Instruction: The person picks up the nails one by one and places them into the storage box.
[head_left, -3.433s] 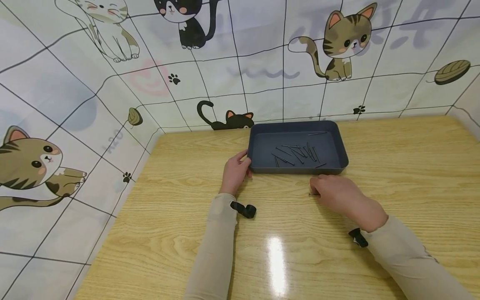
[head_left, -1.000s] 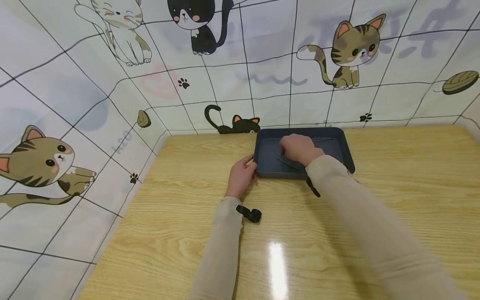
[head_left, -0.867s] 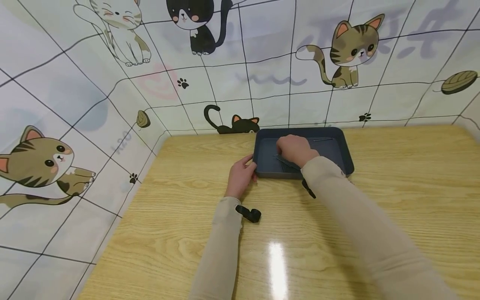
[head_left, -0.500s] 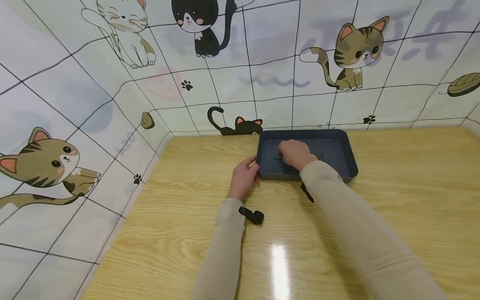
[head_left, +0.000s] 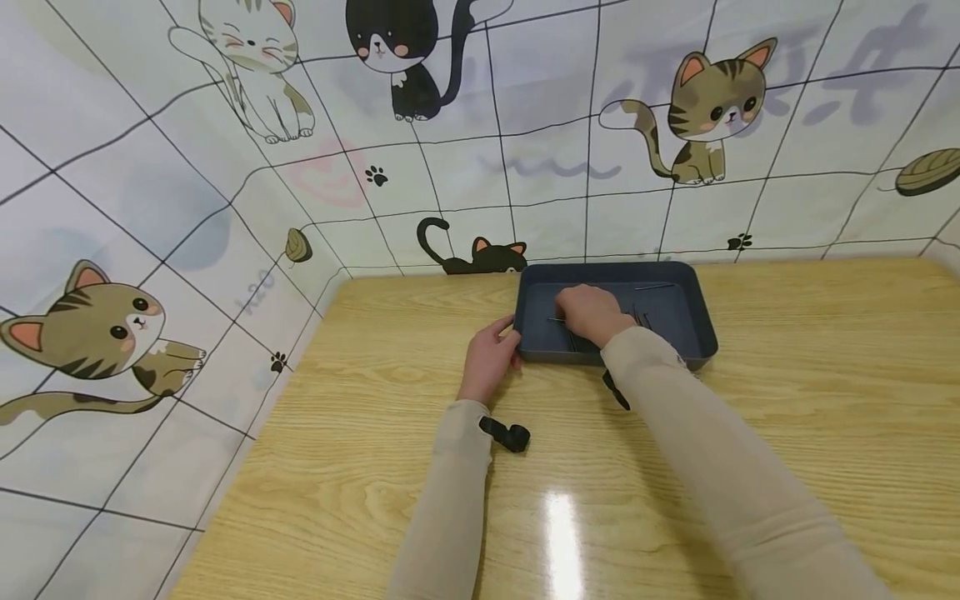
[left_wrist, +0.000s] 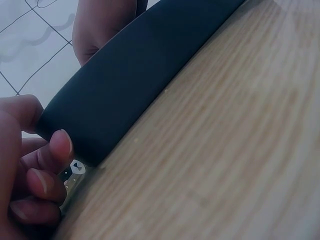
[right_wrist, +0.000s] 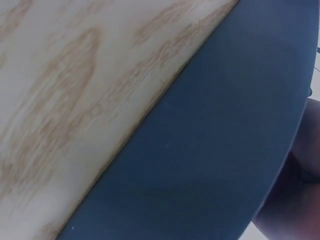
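Note:
A dark blue-grey tray [head_left: 701, 321] stands against the back of the table. Several thin dark nails lie in it, some hidden under the right hand. At its near left corner, my left hand [head_left: 487, 358] holds the tray; in the left wrist view its curled fingers [left_wrist: 47, 185] lie against the corner wall. My right hand [head_left: 592, 312] reaches down inside the tray with fingers bent. A nail [head_left: 556, 319] pokes out leftward from its fingertips, which appear to pinch it. The right wrist view shows mostly the tray's outer wall [right_wrist: 200, 130], with the fingers largely hidden behind it.
One nail [head_left: 655, 287] lies apart near the tray's far right. The wooden table [head_left: 360, 400] extends in front and to both sides. Walls with a cat-patterned covering [head_left: 555, 217] stand behind and at the left, close to the tray's back edge.
From the table just before the tray, where it held a nail, my right hand has moved up and left into the tray. In the last second it barely shifts. My left hand stays at the corner.

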